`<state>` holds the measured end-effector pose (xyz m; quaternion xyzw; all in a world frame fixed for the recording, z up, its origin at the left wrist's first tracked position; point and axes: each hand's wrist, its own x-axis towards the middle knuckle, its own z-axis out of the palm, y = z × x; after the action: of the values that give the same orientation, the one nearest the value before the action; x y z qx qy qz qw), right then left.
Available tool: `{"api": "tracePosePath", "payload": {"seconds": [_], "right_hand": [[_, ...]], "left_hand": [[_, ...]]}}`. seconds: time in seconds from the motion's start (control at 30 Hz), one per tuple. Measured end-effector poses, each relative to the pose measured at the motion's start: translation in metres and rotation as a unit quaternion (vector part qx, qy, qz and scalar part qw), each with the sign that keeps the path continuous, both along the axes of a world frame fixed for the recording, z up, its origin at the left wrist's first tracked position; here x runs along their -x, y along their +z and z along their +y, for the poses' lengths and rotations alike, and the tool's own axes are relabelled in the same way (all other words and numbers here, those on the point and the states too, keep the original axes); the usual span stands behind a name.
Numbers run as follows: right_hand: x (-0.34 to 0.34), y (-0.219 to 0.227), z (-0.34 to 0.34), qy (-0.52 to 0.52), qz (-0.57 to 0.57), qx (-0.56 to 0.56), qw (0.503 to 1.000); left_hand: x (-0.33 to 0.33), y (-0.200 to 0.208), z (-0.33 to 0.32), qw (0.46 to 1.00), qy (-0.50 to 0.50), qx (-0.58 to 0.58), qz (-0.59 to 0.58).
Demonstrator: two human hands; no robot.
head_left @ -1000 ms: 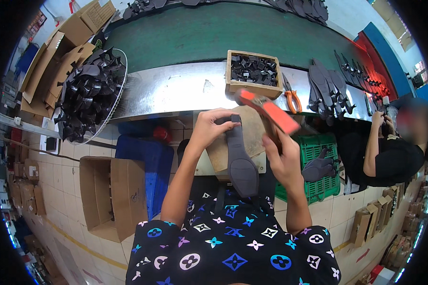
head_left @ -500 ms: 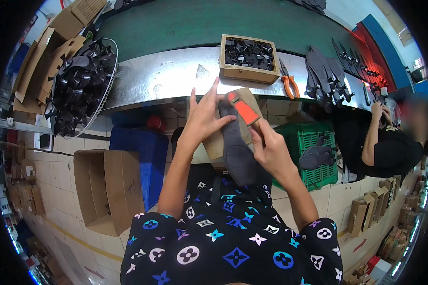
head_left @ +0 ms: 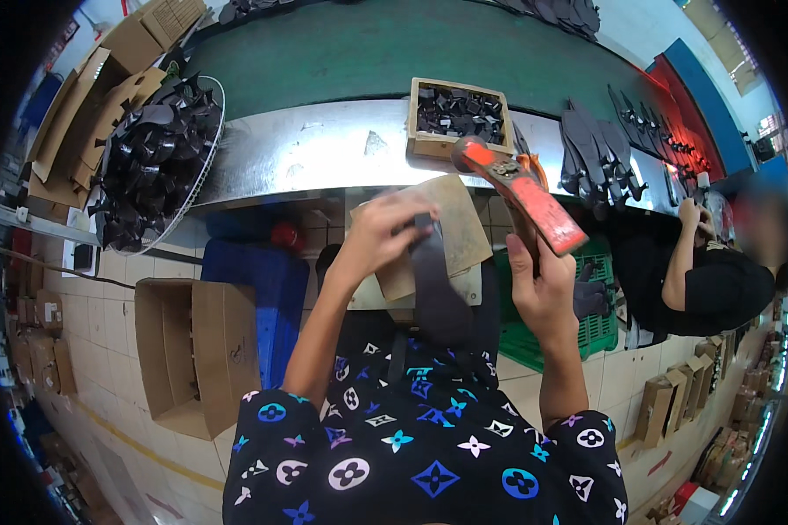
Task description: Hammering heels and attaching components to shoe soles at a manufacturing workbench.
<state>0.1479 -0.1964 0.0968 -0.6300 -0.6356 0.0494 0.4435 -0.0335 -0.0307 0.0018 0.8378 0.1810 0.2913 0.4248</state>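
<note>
My right hand (head_left: 547,289) is closed round a hammer (head_left: 534,203) with a worn red-orange head, raised to the right of my lap. A dark grey shoe sole (head_left: 438,284) lies lengthwise before me, its wide end toward my body. At its far, narrow end my left hand (head_left: 375,234) is closed, thumb and fingers pinching it; the fingertips are a little blurred. Under the sole is a tan board or pad (head_left: 466,226) on a small support. Whether anything small sits between the left fingers is hidden.
A wooden box (head_left: 429,147) of small black parts stands on the metal bench (head_left: 271,157), orange-handled pliers (head_left: 527,162) behind the hammer. At left is a wire basket (head_left: 212,166) of black heels. More soles (head_left: 587,144) lie right, near a seated person (head_left: 718,280). A green crate (head_left: 597,328) stands below.
The hammer has swung up and right, away from the sole's far end. My left hand has drawn closer and its spread fingers have closed on the sole, which has tilted.
</note>
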Motion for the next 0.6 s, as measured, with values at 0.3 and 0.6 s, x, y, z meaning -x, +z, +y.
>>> {"api": "tracePosePath", "payload": {"seconds": [0.3,0.6], "right_hand": [[0.004,-0.045,0.017,0.130,-0.242,0.079,0.958],[0.053,-0.031,-0.010,0.307,0.538,0.130,0.774]], "left_hand": [[0.041,0.091,-0.109,0.892,-0.097,0.442,0.000],[0.040,0.094,-0.116,0.742,-0.165,0.650,-0.006]]}}
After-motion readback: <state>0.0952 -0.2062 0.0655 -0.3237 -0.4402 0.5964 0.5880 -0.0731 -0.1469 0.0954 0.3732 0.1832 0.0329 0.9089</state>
